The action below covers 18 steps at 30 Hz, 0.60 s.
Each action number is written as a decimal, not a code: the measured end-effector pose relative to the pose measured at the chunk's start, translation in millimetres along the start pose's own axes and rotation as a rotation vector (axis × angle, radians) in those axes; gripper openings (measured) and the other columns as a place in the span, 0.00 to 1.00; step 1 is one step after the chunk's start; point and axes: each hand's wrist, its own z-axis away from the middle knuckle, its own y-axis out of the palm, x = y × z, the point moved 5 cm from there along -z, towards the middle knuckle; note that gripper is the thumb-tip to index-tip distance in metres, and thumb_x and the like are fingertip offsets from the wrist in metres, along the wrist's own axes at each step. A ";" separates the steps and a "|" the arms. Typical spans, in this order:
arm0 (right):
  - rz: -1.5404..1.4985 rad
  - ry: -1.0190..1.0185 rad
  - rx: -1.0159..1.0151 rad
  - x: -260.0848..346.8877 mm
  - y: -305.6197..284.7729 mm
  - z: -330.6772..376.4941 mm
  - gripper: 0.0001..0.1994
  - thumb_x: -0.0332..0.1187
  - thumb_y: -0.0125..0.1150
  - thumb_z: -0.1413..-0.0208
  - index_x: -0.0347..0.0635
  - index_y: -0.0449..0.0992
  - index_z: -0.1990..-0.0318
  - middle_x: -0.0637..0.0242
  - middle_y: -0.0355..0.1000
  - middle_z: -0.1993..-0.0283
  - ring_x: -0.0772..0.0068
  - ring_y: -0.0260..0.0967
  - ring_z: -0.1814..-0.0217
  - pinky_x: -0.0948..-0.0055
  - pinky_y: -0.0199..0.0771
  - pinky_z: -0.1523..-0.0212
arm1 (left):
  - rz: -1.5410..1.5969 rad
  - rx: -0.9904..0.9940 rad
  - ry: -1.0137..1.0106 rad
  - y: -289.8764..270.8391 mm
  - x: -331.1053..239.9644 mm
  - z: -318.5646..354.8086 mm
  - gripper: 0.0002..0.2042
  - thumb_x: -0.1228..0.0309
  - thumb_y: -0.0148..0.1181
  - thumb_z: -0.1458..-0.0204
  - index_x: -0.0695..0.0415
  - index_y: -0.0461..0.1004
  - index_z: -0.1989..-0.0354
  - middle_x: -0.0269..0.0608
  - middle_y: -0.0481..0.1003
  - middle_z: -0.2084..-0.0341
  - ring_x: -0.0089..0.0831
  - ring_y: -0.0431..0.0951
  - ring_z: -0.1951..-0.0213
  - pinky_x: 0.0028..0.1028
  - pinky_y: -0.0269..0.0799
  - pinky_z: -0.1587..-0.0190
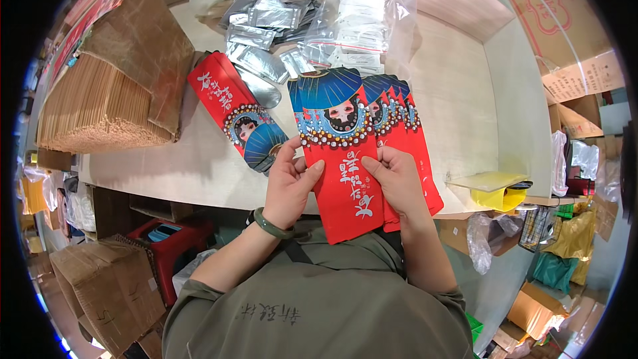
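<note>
My left hand (286,189) pinches the left edge of a red envelope (342,199) printed with a blue fan, a painted figure and white lettering. On its right edge, the thumb and fingers of my right hand (402,183) are closed too. Several matching envelopes (415,153) spread out behind it to the right, partly under my right hand; I cannot tell how many each hand grips. Another small pile of the same red envelopes (222,93) lies slanted on the table to the left, its printed figure turned the other way.
Silver flat packets (272,16) lie heaped at the back of the pale table (458,93), beside a clear plastic bag (362,13) of white packets. A cardboard box (126,73) packed with brown sheets stands left. A yellow holder (498,196) sits at the right front edge.
</note>
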 end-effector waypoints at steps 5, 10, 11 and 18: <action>0.173 0.043 -0.094 5.0 -14.8 -1.3 0.10 0.31 0.57 0.42 0.39 0.72 0.75 0.80 0.65 0.79 0.92 0.58 0.78 0.87 0.58 0.78 | 0.019 -0.020 0.023 -3.1 2.6 0.0 0.21 0.81 0.53 0.45 0.62 0.56 0.44 0.45 0.75 0.58 0.25 0.76 0.57 0.23 0.74 0.56; 0.083 0.039 -0.240 0.9 -47.5 -10.5 0.10 0.32 0.59 0.43 0.40 0.72 0.75 0.80 0.61 0.82 0.92 0.56 0.80 0.86 0.56 0.79 | -0.007 -0.079 0.071 -7.9 -3.5 -1.7 0.21 0.82 0.52 0.46 0.63 0.56 0.44 0.47 0.74 0.56 0.26 0.75 0.55 0.24 0.74 0.54; 0.351 -0.051 -0.348 7.5 -54.0 -9.1 0.08 0.32 0.61 0.45 0.37 0.73 0.72 0.79 0.63 0.81 0.90 0.58 0.78 0.84 0.58 0.79 | -0.006 -0.078 0.071 -8.8 -3.8 -2.0 0.21 0.82 0.52 0.46 0.63 0.56 0.44 0.47 0.74 0.56 0.26 0.75 0.55 0.24 0.74 0.54; 0.359 -0.069 -0.205 22.0 -4.8 3.9 0.07 0.31 0.62 0.46 0.37 0.73 0.71 0.79 0.65 0.77 0.89 0.57 0.75 0.85 0.58 0.75 | 0.030 -0.071 0.028 -4.8 1.1 1.4 0.21 0.82 0.53 0.46 0.63 0.55 0.45 0.48 0.74 0.57 0.27 0.76 0.56 0.24 0.74 0.54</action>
